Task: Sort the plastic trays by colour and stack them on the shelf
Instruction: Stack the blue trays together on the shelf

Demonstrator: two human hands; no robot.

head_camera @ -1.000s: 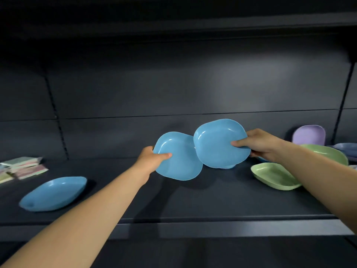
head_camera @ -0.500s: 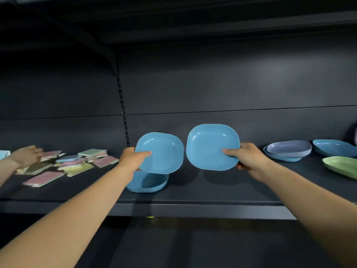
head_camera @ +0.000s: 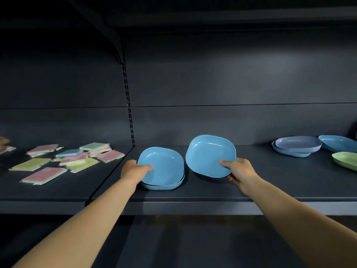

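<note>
Left hand (head_camera: 133, 168) pinches the near-left rim of a blue tray (head_camera: 161, 166), thumb inside the bowl, other fingers hidden underneath. That tray sits nested on a second blue tray (head_camera: 164, 186) lying flat on the shelf (head_camera: 212, 192), so this reads as the start of the blue stack, placed just right of the slotted upright (head_camera: 128, 105) (likely a handy edge to line up against).

Right hand (head_camera: 238, 170) grips another blue tray (head_camera: 210, 155) by its lower-right rim, thumb on the inner face, fingers curled behind. It's tilted up with the bowl facing the camera, lower edge close to the shelf; I can't tell if it touches. It sits at 3 o'clock from the stack, just beside it, not overlapping. My read: it's held clear and tipped so it can go onto the stack once the left hand lets go.

Trays: rounded-square, shallow, glossy plastic with a soft highlight near the rim, uniform light blue. They look thin and light, so should nest easily.

Unsorted still: at 2–3 o'clock, far right, a lilac tray (head_camera: 298, 145) sits on top of a blue one (head_camera: 289, 152), with another blue tray (head_camera: 338, 143) and a green tray (head_camera: 345, 161) near the frame edge. The mixed lilac/blue pair needs splitting.

At 9 o'clock, on the next bay: scattered pastel packets (head_camera: 77, 158).
</note>
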